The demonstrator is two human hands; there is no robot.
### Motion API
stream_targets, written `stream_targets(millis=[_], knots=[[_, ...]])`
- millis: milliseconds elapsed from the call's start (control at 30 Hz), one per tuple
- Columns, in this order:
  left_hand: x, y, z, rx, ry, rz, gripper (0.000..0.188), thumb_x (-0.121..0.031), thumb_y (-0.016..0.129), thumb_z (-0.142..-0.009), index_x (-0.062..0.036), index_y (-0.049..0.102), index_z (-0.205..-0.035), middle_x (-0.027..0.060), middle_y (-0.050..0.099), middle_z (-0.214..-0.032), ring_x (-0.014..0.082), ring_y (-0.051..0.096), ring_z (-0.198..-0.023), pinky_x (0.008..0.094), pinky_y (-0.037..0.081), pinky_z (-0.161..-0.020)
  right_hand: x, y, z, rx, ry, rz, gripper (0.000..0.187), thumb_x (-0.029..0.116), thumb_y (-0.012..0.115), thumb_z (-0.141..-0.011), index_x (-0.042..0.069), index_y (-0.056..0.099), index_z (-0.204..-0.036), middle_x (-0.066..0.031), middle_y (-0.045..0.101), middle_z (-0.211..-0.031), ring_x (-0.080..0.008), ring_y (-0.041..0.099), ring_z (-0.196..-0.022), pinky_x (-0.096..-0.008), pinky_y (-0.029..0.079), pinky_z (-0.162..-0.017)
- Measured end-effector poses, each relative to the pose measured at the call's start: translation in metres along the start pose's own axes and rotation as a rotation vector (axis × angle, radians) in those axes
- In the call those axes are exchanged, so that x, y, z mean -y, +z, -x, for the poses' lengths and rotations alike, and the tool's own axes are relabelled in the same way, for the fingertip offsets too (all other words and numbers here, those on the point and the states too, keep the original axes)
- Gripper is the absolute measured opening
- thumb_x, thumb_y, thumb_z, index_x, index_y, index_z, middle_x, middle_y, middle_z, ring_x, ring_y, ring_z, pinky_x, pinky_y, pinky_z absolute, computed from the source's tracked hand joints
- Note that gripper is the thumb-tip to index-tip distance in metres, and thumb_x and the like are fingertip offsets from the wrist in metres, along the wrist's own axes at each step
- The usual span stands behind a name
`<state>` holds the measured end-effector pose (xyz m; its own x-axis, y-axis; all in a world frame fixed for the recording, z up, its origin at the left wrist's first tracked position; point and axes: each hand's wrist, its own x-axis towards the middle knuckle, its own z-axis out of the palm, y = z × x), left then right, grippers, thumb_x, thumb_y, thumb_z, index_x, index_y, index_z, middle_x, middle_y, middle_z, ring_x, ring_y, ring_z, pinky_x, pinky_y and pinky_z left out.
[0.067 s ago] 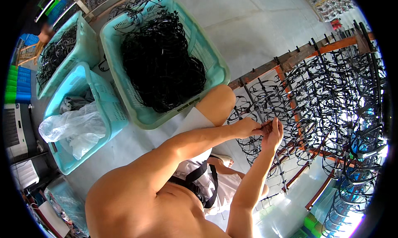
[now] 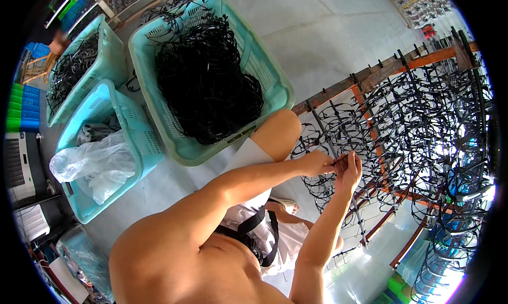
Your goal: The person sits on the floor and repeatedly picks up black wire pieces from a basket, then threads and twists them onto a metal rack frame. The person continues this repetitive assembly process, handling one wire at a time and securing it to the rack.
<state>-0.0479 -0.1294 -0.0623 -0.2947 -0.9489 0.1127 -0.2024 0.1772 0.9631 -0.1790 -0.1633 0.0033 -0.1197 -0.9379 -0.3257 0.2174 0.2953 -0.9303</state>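
My left hand [image 2: 316,163] and my right hand [image 2: 347,176] meet beside the hanging rack. The left one is closed, its fingertips pinched together. Facing it, the right hand has its fingers curled and its thumb raised. Between the fingertips is something small and dark, mostly hidden, whose kind I cannot make out. Just beyond them, thin black looped frame pieces [image 2: 338,125] hang in rows on rods of the rack. A large tangled pile of similar black pieces [image 2: 206,87] fills a pale green basket [image 2: 280,76] beside my knee.
A turquoise basket [image 2: 151,137] holding clear plastic bags [image 2: 100,161] stands at the left, with another green crate [image 2: 114,57] of black pieces behind it. A person's arm [image 2: 57,43] shows at far left. The rack's orange-brown beam [image 2: 391,68] crosses the right side.
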Motion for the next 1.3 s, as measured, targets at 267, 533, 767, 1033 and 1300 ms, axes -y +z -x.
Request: stream_targets(millis=[267,533,767,1033,1300], knots=[[-0.048,-0.013,0.021,-0.517,0.054,0.015,0.021,-0.02,0.064,-0.081,-0.0016,0.062,-0.091,0.0128,0.064,-0.08,0.0255,0.063,-0.074,0.0378,0.049,-0.067,0.015,0.007,0.001,-0.003,-0.048,0.168,0.031,0.018,0.061,-0.089,0.002,0.049,-0.113,-0.0074,0.06,-0.082,-0.0141,0.057,-0.067,-0.0258,0.049,-0.06],[0.091,-0.29,0.166,-0.802,-0.729,-1.001,0.031,-0.01,0.058,-0.076,-0.0048,0.057,-0.107,0.0169,0.058,-0.107,0.036,0.054,-0.102,0.0474,0.047,-0.083,0.01,-0.011,0.064,-0.023,-0.469,0.811,0.045,0.015,0.057,-0.09,0.0,0.041,-0.129,-0.0136,0.052,-0.11,-0.022,0.053,-0.097,-0.0331,0.046,-0.085],[0.199,-0.355,0.267,-0.142,-1.17,-1.345,0.049,-0.01,0.055,-0.085,-0.0154,0.039,-0.131,0.0203,0.034,-0.13,0.0426,0.041,-0.117,0.0553,0.034,-0.097,-0.028,0.011,0.11,0.216,-0.175,0.708,0.038,0.005,0.057,-0.087,0.001,0.045,-0.124,-0.0086,0.056,-0.101,-0.0135,0.054,-0.087,-0.0264,0.046,-0.078],[0.173,-0.352,0.246,-0.357,-1.122,-1.199,0.053,-0.011,0.067,-0.074,-0.0065,0.042,-0.121,0.0237,0.032,-0.133,0.0417,0.053,-0.101,0.0491,0.041,-0.091,-0.029,0.077,0.112,0.42,-0.233,0.789,0.023,0.005,0.056,-0.087,-0.002,0.056,-0.109,-0.0137,0.064,-0.091,-0.0197,0.064,-0.083,-0.0295,0.051,-0.073],[0.021,-0.355,0.233,-0.45,-0.92,-0.904,0.047,-0.015,0.065,-0.07,-0.0001,0.052,-0.113,0.0198,0.053,-0.114,0.0374,0.055,-0.099,0.0462,0.045,-0.084,-0.019,0.177,0.113,0.87,-0.131,0.793,0.024,0.008,0.063,-0.084,-0.001,0.058,-0.106,-0.0143,0.064,-0.092,-0.0224,0.064,-0.082,-0.0304,0.052,-0.071]])
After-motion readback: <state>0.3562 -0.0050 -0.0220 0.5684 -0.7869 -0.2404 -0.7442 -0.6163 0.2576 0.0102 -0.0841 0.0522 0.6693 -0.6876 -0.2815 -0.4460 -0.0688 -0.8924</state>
